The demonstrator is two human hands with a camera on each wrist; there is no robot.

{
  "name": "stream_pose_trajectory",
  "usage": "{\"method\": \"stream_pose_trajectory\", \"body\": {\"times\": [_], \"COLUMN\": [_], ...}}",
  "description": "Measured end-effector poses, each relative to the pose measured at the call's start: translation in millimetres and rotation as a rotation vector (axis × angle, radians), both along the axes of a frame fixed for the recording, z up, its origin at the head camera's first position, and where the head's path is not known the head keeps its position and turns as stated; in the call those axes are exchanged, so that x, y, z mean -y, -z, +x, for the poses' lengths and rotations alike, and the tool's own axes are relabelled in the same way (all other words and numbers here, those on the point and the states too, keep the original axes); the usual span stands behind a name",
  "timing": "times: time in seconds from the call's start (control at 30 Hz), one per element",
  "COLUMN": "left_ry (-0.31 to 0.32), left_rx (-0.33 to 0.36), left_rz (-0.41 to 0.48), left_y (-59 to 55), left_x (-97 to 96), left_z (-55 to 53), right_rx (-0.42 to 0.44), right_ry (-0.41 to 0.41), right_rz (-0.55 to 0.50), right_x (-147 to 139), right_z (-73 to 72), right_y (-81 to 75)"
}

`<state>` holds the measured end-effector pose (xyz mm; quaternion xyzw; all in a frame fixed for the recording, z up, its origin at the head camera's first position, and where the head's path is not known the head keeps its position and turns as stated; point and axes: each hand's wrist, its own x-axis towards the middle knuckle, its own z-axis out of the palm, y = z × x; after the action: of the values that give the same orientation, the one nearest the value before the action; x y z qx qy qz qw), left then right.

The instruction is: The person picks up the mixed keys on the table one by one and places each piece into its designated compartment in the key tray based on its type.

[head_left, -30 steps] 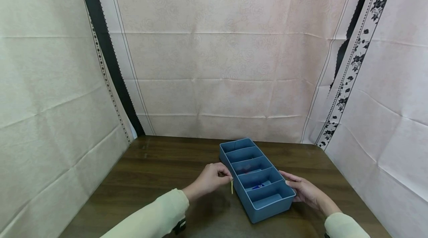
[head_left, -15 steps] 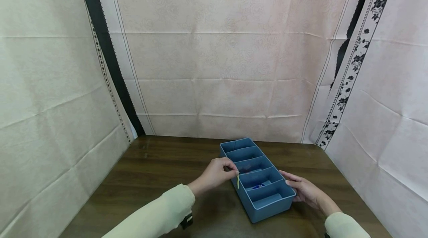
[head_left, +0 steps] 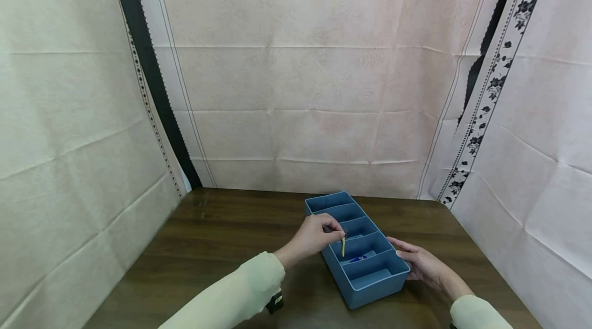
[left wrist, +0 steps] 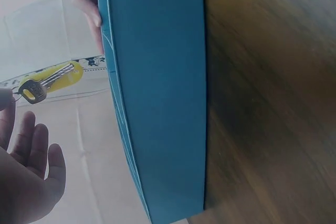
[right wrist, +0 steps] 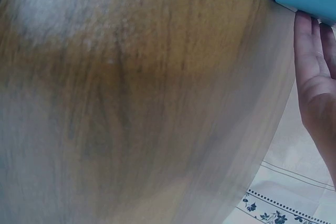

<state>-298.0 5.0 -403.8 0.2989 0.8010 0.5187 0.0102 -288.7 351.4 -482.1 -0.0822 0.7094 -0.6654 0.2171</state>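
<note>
My left hand (head_left: 316,236) pinches the ring of a key (left wrist: 41,96) between thumb and fingertip. A yellow key tag (left wrist: 70,78) hangs from the same ring. In the head view the key and tag dangle over the second-nearest compartment of a long blue divided box (head_left: 338,280). Against the box's right side, near its front corner, rests my right hand (head_left: 425,264). The right wrist view shows its fingers (right wrist: 310,51) fairly straight, their tips at the box wall.
A small blue item (head_left: 358,258) lies in the compartment below the key. The box stands on a dark wooden table (head_left: 222,247). Pale patterned cloth (head_left: 296,113) hangs behind the table and on both sides.
My left hand has moved right and slightly up, carrying the key and tag from beside the box to over its compartment. My right hand has stayed put at the box.
</note>
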Motion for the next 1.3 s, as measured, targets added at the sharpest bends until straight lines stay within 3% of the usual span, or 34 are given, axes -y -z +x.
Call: {"method": "stream_pose_trajectory", "body": {"times": [0.4, 0.73, 1.07, 1.3], "left_ry": [0.023, 0.007, 0.001, 0.055], "left_rx": [0.007, -0.025, 0.049, 0.023], "left_rz": [0.038, 0.004, -0.023, -0.069], "left_y": [0.8, 8.4, 18.9, 25.4], "left_x": [-22.0, -44.8, -62.1, -65.1], "left_z": [0.8, 5.6, 12.2, 11.6], "right_rx": [0.006, 0.007, -0.006, 0.004], "right_ry": [0.0, -0.013, -0.025, -0.043], "right_rz": [0.005, 0.01, 0.026, -0.006], "right_x": [3, 2, 3, 3], "right_z": [-2.5, -3.4, -4.9, -5.5], "right_y": [1.1, 1.4, 1.0, 1.8]}}
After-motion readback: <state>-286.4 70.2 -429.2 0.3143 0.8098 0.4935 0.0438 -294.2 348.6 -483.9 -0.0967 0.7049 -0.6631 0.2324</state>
